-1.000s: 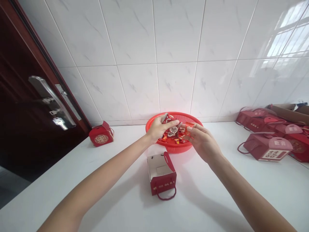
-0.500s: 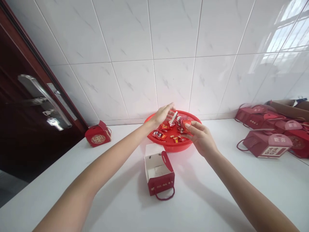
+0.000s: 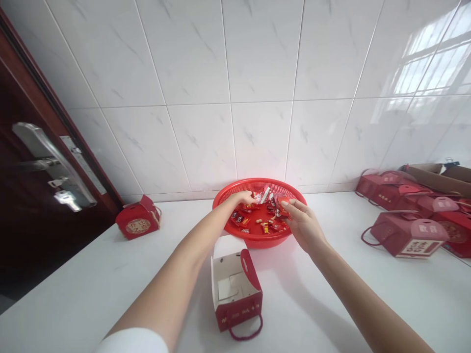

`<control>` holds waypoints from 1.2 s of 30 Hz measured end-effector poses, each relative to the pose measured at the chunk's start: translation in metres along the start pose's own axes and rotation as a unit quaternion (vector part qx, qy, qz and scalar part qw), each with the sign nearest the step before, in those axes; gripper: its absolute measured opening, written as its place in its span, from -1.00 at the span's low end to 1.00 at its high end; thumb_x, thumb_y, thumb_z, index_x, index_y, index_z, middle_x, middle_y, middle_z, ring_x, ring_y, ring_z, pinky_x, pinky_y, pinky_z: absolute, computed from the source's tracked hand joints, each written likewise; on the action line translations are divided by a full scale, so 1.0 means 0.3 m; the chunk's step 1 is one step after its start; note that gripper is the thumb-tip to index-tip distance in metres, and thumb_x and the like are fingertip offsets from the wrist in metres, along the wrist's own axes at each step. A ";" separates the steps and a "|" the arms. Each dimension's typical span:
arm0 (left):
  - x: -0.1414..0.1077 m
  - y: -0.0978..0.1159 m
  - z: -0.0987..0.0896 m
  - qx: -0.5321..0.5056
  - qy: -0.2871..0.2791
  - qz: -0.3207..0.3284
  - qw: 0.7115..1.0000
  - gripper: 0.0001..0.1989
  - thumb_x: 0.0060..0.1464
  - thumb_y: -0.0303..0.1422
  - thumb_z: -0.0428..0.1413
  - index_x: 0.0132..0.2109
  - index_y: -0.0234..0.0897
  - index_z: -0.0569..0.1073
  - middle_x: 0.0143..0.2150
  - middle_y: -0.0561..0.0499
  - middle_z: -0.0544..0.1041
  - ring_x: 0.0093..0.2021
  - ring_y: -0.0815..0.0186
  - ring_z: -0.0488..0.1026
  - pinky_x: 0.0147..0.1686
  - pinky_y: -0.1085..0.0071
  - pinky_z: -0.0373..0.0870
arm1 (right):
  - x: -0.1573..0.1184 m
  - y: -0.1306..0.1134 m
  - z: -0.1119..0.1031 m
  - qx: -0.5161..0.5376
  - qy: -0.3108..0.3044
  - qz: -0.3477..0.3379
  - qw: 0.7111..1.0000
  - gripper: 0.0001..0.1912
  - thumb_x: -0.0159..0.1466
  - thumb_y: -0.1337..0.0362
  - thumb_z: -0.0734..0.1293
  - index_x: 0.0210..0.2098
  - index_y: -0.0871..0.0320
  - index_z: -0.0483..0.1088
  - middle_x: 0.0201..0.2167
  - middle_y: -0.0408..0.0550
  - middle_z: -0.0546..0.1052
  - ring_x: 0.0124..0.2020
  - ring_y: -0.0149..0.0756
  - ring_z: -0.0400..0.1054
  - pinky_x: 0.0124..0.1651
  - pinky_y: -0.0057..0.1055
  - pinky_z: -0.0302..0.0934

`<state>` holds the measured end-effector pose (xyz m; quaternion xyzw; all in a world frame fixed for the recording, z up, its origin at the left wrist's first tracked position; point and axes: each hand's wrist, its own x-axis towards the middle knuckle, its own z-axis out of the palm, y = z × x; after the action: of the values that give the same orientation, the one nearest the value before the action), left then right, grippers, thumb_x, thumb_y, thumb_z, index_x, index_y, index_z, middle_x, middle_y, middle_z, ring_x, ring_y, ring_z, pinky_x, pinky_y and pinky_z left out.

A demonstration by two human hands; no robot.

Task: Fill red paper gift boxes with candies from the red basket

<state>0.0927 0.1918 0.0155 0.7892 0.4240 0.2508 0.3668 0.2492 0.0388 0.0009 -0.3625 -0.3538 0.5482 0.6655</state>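
Observation:
A red plastic basket (image 3: pixel 259 240) with perforated sides stands against the wall, with several wrapped candies (image 3: pixel 241 219) and a few peanuts in it. My left hand (image 3: pixel 243 197) reaches into its left side, fingers curled downward by a pink-and-white wrapper (image 3: pixel 256 197); what its fingertips grip is hidden. Over the basket's right side, my right hand (image 3: pixel 304 224) pinches a red candy packet (image 3: pixel 281 208) between thumb and fingers. In front of the basket sits an open red gift box (image 3: pixel 239 313), its white inside showing and its rope handle toward me.
A closed red gift box (image 3: pixel 138 218) stands at the left end of the white table (image 3: pixel 316 314). Several more gift boxes (image 3: pixel 408 234) cluster at the right, beside a brown cardboard box (image 3: pixel 437 179). The tiled wall (image 3: pixel 184 147) bounds the back, and a dark door (image 3: pixel 29 196) is at left.
My left hand has gone from spread above the basket down among the candies, its fingers curling. My right hand still holds the red packet. The view has tilted upward a little.

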 end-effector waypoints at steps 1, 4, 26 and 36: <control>0.014 0.001 0.004 0.000 -0.009 -0.005 1.000 -0.67 0.31 -0.19 0.16 0.10 -0.28 0.50 0.14 -0.08 0.50 0.03 0.08 0.51 0.01 0.13 0.54 | 0.002 0.001 0.001 0.002 -0.002 0.004 1.000 -0.58 -0.09 0.05 0.67 -0.49 0.13 0.46 -0.36 -0.10 0.58 -0.28 -0.26 0.45 -0.17 -0.34 0.36; 0.054 0.005 0.002 -0.001 -0.034 -0.022 0.999 -0.73 0.35 -0.21 0.12 0.06 -0.27 0.51 0.08 -0.08 0.53 -0.04 0.18 0.53 -0.06 0.21 0.57 | 0.004 -0.001 0.003 0.008 -0.003 0.015 1.000 -0.59 -0.09 0.06 0.67 -0.48 0.13 0.47 -0.35 -0.08 0.59 -0.26 -0.24 0.45 -0.16 -0.34 0.35; 0.014 -0.046 0.033 -0.024 -0.011 -0.022 0.999 -0.67 0.30 -0.18 0.16 0.10 -0.28 0.51 0.13 -0.05 0.50 0.06 0.03 0.50 0.03 0.13 0.53 | 0.008 0.001 -0.008 0.010 -0.014 0.029 0.999 -0.60 -0.06 0.08 0.66 -0.49 0.14 0.45 -0.37 -0.11 0.57 -0.28 -0.27 0.43 -0.18 -0.33 0.32; 0.080 -0.075 0.002 0.077 -0.078 -0.054 0.992 -0.69 0.32 -0.20 0.16 0.07 -0.32 0.51 0.07 -0.06 0.53 -0.03 0.12 0.53 -0.06 0.18 0.57 | 0.006 -0.003 -0.009 0.022 -0.006 0.043 0.999 -0.58 -0.08 0.06 0.68 -0.50 0.14 0.45 -0.36 -0.10 0.58 -0.30 -0.28 0.43 -0.19 -0.34 0.34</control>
<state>0.0946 0.2203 -0.0008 0.8082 0.4540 0.1347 0.3501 0.2521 0.0402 0.0005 -0.3592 -0.3299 0.5866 0.6465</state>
